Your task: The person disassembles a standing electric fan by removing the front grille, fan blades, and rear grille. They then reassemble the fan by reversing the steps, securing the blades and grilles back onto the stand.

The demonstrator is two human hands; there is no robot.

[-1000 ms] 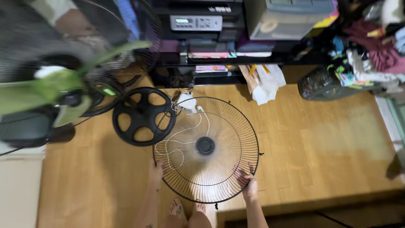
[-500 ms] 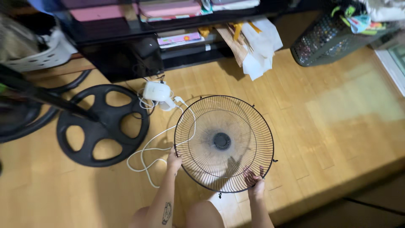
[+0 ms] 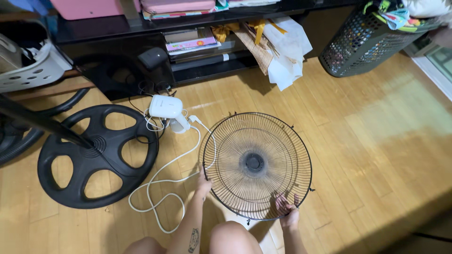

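Fan grille (image 3: 256,164): we see a round, dished guard of thin dark wire, with fine spokes running out from a solid black hub at its centre to a heavier outer ring; small clips stick out from the rim at several spots.
Where it lies: on the wooden floor (image 3: 376,155), just in front of our knees, to the right of the black fan base (image 3: 96,157) and apart from it.
Left hand (image 3: 203,181): our fingers are closed on the grille's left rim, gripping the wire there.
Right hand (image 3: 287,211): our fingers curl over the lower right rim, poking through the wires and grasping it.
White cord (image 3: 162,181): it loops over the floor between the base and the grille, passing under the grille's left edge near our left hand.
White plug adapter (image 3: 167,109): it sits beyond the cord, near the base's upper right edge.
Fan base: a flat black disc with five oval cut-outs and a dark pole (image 3: 42,123) rising from its centre.
Behind: a low black shelf (image 3: 197,61) holds books and papers; a dark mesh basket (image 3: 365,44) stands at the upper right.
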